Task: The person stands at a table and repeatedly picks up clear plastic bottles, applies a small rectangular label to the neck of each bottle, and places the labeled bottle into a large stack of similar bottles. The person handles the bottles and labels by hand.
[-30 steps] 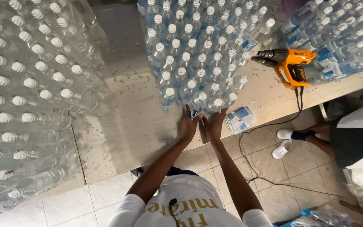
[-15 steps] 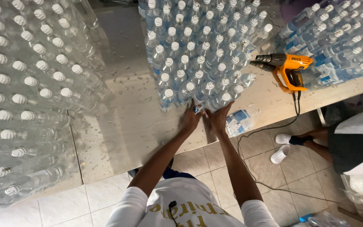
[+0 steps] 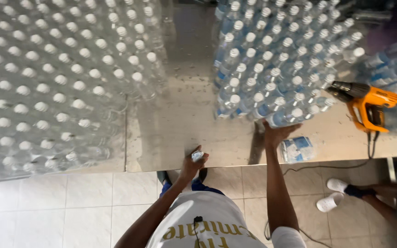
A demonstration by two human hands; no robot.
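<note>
A block of clear water bottles with white caps and blue labels (image 3: 281, 69) stands on the wet steel table (image 3: 180, 128). My right hand (image 3: 279, 132) presses flat against the bottles at the block's near edge. My left hand (image 3: 193, 163) is back at the table's front edge, closed on a small crumpled white and blue scrap (image 3: 198, 156). A bundle of blue and white labels (image 3: 297, 149) lies on the table just right of my right hand.
A large mass of unlabelled capped bottles (image 3: 56, 82) fills the left of the table. An orange heat gun (image 3: 368, 105) lies at the right, its cable hanging to the tiled floor. Another person's feet in white clogs (image 3: 341, 193) are at the lower right.
My left hand has come away from the bottle block to the table's front edge with a scrap in it. My right hand stays at the block. The view has shifted left.
</note>
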